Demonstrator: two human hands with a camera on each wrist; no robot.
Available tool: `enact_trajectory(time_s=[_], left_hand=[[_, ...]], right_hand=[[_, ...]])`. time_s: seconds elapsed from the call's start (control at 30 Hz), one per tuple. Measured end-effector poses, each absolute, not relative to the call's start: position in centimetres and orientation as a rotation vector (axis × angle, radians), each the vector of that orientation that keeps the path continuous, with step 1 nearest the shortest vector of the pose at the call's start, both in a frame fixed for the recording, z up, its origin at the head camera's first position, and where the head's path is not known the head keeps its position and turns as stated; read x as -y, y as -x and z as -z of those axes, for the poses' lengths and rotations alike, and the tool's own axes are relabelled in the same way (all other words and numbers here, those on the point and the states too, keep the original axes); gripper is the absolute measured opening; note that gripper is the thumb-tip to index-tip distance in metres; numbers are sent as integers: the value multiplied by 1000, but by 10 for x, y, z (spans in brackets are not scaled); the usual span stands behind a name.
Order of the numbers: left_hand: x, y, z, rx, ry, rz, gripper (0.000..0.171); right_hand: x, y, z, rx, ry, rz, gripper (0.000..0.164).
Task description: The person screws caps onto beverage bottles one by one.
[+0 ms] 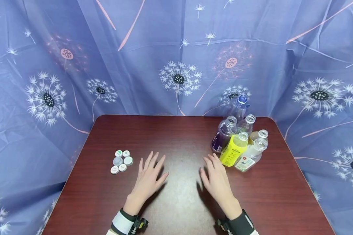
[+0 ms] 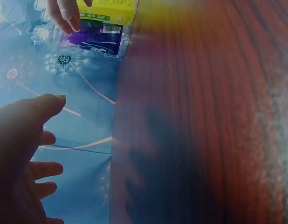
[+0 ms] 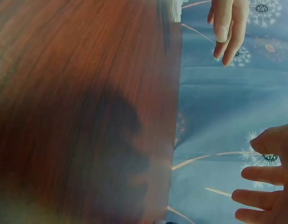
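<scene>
Both hands hover over the table with fingers spread and nothing in them. My left hand (image 1: 148, 179) is just right of a cluster of several small round bottle caps (image 1: 128, 160), mostly white. On the other side, my right hand (image 1: 217, 181) is beside a group of bottles; its fingertips are close to the yellow-labelled bottle (image 1: 231, 152). Around that one stand a purple-labelled bottle (image 1: 218, 141), a clear bottle with a white label (image 1: 245, 163) and others behind. Their mouths show uncapped at the front. In the left wrist view the purple-labelled bottle (image 2: 95, 39) appears beyond the left thumb.
A dark reddish wooden table (image 1: 176, 130) bears everything, with a bright reflection between the hands. A blue bottle (image 1: 240, 106) stands at the back of the group, near the table's far edge. A blue dandelion-print cloth (image 1: 129, 75) hangs behind and at both sides.
</scene>
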State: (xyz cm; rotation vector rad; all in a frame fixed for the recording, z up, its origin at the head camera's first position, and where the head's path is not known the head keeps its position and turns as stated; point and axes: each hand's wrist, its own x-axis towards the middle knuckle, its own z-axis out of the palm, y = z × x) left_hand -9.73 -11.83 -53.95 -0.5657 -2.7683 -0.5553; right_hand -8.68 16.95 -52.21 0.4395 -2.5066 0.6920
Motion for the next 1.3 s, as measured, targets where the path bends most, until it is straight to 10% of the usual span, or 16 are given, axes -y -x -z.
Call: enact_trajectory(time_s=[0.57, 0.9, 1.3], left_hand=[[123, 91, 545, 2626, 535, 629, 24], [122, 93, 547, 2600, 551, 631, 20], [124, 92, 549, 2590, 543, 625, 21]], right_hand=[[-294, 87, 476, 1889, -161, -852, 24], [-335, 102, 498, 2233, -7, -1072, 80], [-339, 105, 517, 2408, 17, -1058, 63]])
